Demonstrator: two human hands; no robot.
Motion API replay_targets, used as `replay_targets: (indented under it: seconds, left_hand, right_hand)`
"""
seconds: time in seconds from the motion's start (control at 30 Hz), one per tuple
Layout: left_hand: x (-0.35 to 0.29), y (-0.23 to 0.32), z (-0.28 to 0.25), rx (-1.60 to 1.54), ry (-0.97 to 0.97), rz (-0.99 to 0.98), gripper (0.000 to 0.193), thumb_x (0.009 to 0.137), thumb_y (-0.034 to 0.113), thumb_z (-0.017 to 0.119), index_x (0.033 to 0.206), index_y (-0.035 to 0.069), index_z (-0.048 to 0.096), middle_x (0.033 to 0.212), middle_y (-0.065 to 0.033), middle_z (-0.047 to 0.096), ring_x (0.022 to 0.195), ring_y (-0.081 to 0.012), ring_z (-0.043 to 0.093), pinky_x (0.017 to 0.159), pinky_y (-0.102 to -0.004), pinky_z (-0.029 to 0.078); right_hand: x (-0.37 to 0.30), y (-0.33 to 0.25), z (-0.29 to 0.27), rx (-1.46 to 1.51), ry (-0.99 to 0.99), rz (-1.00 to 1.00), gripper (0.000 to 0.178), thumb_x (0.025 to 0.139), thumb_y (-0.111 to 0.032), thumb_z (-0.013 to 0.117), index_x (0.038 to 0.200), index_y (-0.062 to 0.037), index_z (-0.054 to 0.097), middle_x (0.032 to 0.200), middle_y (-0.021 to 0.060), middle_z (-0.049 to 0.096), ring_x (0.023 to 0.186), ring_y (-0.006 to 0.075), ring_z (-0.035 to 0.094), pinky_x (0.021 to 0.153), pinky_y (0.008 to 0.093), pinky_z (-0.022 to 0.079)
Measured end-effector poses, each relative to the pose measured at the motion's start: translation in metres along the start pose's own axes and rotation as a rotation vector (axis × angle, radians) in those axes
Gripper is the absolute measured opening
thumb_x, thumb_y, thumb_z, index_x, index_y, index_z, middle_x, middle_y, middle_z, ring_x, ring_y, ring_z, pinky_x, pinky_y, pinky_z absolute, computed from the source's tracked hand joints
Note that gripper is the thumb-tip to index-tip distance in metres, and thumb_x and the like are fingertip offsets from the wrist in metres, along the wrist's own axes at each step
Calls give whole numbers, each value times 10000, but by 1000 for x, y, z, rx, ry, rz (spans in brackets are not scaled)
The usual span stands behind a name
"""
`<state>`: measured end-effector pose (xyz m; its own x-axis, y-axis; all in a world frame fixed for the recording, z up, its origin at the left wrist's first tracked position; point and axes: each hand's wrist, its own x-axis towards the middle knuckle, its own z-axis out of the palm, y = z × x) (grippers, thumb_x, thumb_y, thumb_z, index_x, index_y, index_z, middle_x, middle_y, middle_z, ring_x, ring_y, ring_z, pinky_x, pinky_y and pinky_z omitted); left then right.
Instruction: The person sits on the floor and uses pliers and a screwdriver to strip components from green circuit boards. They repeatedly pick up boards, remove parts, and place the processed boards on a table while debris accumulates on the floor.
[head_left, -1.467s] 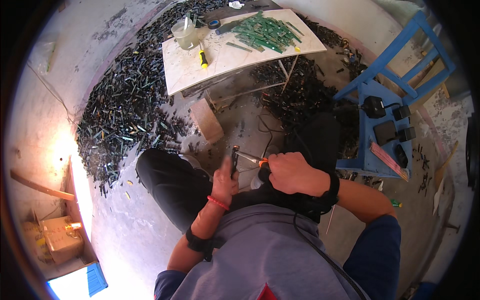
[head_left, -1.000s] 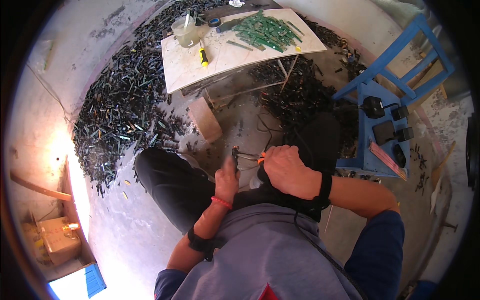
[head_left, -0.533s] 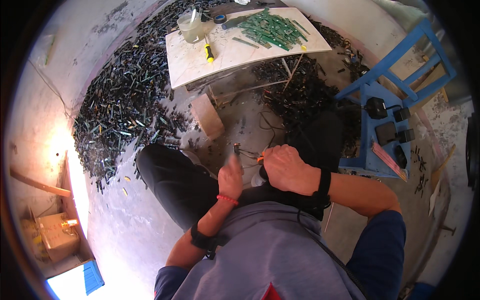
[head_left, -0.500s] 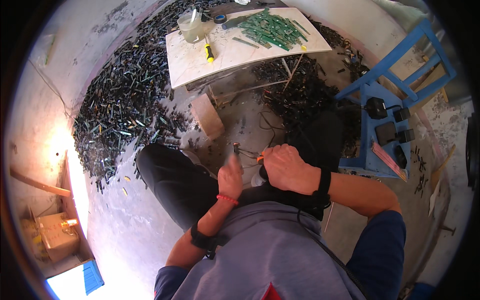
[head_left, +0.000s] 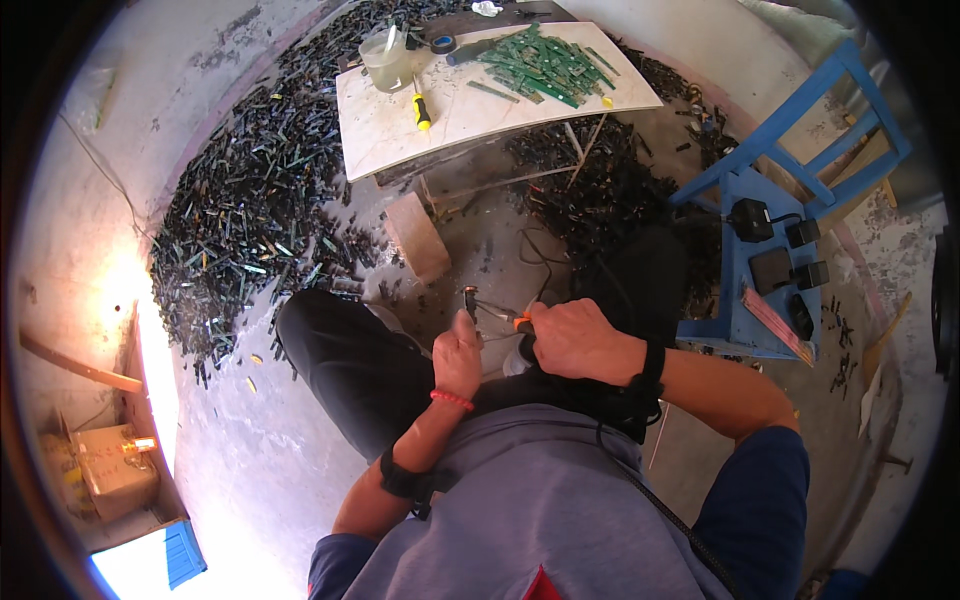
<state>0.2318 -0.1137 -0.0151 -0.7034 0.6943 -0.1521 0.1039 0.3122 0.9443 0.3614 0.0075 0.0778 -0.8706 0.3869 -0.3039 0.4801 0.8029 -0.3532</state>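
Observation:
My left hand (head_left: pixel 458 358) is closed, thumb up, around a small dark strip-like piece (head_left: pixel 470 298) whose upper end sticks out above the thumb. Opposite it, my right hand (head_left: pixel 585 340) is wrapped round the orange handle (head_left: pixel 522 324) of a tool. Its thin metal front part (head_left: pixel 492 307) points left and reaches the dark piece; the fingers hide most of the handle, so its exact kind is unclear. Both hands are in front of my lap, between my knees.
Ahead stands a white-topped table (head_left: pixel 440 145) with green circuit-board strips (head_left: pixel 550 62), a yellow-and-black screwdriver (head_left: pixel 421 110) and a cloudy container (head_left: pixel 386 62). Dark scrap (head_left: pixel 250 200) covers the floor at left. A blue chair (head_left: pixel 735 290) holding black adapters stands right.
My left hand has shifted slightly and looks sharper, no longer smeared by motion. My right hand has moved a little to the right and down, still gripping the tool.

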Motion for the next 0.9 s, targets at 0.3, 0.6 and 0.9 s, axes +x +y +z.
replay_targets:
  seconds: [0.3, 0.6, 0.9]
  left_hand:
    - [7, 16, -22, -742, -331, -662, 492, 907, 540, 405, 639, 129, 391, 434, 47, 260, 309, -93, 193, 338, -248, 189]
    - [9, 24, -32, -995, -569, -720, 493, 923, 540, 362, 613, 156, 383, 463, 61, 243, 351, -80, 182, 367, -239, 182]
    - [18, 40, -33, -1091, -557, -779, 486, 949, 491, 329, 609, 151, 397, 439, 71, 253, 332, -73, 196, 366, -246, 215]
  right_hand:
    - [1, 21, 14, 1103, -384, 200, 187, 754, -161, 491, 849, -8, 544, 701, 90, 580, 576, 170, 554, 561, 285, 443]
    - [-11, 25, 6, 1587, -443, 81, 213, 783, -145, 458, 910, -1, 551, 766, 92, 596, 644, 142, 576, 575, 254, 444]
    - [21, 46, -18, 531, 184, 144, 384, 764, -199, 592, 1092, -13, 524, 826, 114, 613, 771, 230, 605, 665, 323, 462]
